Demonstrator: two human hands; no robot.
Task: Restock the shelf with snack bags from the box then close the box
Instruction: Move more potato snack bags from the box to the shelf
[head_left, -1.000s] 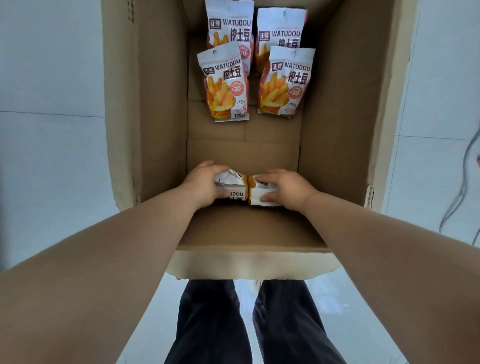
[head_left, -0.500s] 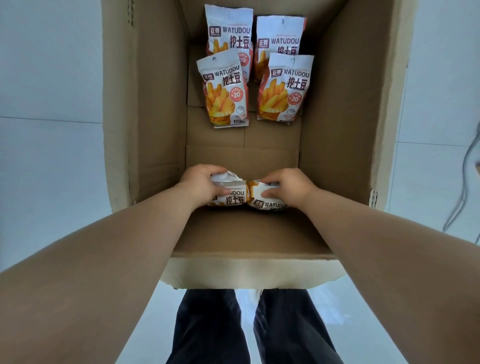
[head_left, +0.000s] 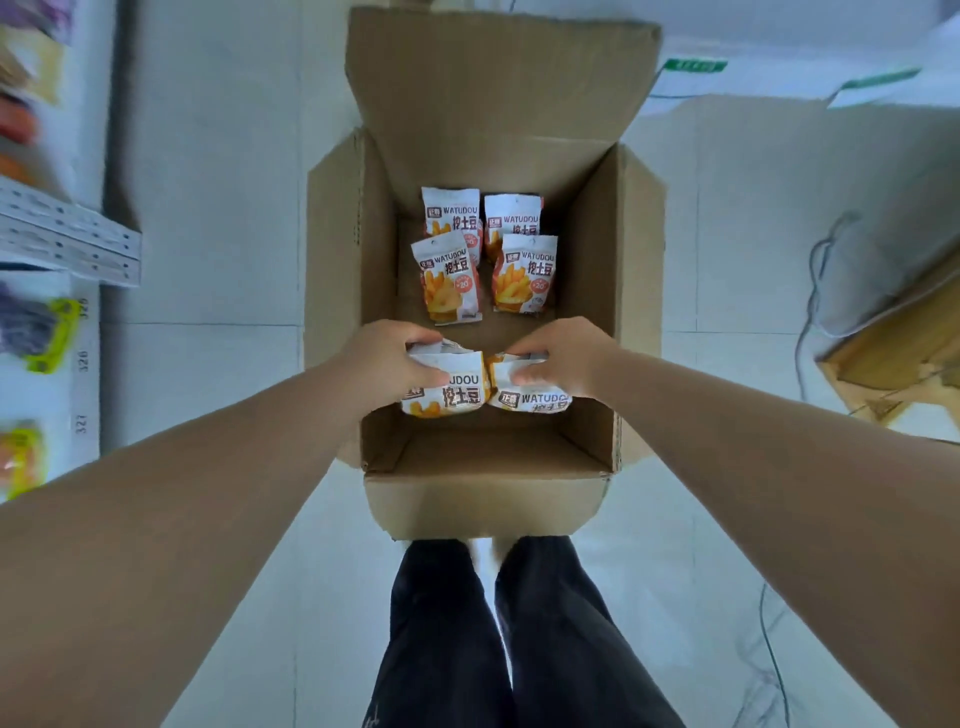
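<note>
Left hand (head_left: 387, 358) and right hand (head_left: 563, 358): bare. Forearms (head_left: 208, 499): bare to the frame edge. Trousers (head_left: 441, 634): black, loose cut, lengthwise folds in the fabric. Footwear: too blurred to identify.

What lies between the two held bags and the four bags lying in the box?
Only a bare strip of box floor, shown in the head view.

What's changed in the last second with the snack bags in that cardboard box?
Both held bags have come up off the floor of the brown cardboard box: the left hand still grips the left white-and-orange snack bag, the right hand the right snack bag. The view has pulled back, bringing a white shelf in at the left. The four snack bags at the far end have not moved.
</note>
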